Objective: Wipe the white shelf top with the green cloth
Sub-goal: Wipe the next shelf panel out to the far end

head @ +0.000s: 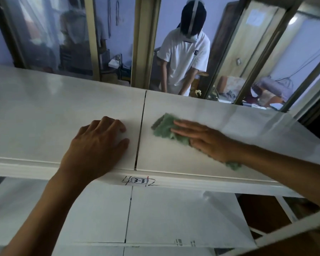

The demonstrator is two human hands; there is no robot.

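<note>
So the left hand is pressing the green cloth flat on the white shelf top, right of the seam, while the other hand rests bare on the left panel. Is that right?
Not quite: the head view shows the right hand pressing the green cloth flat on the white shelf top, right of the seam. The left hand rests bare on the left panel.

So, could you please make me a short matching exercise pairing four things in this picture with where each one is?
1. left hand
2. green cloth
3. label
4. seam

a. on the shelf's front edge
b. between the two hands
c. under the right hand
d. flat on the left panel of the shelf top

Pairs: 1-d, 2-c, 3-a, 4-b
</note>
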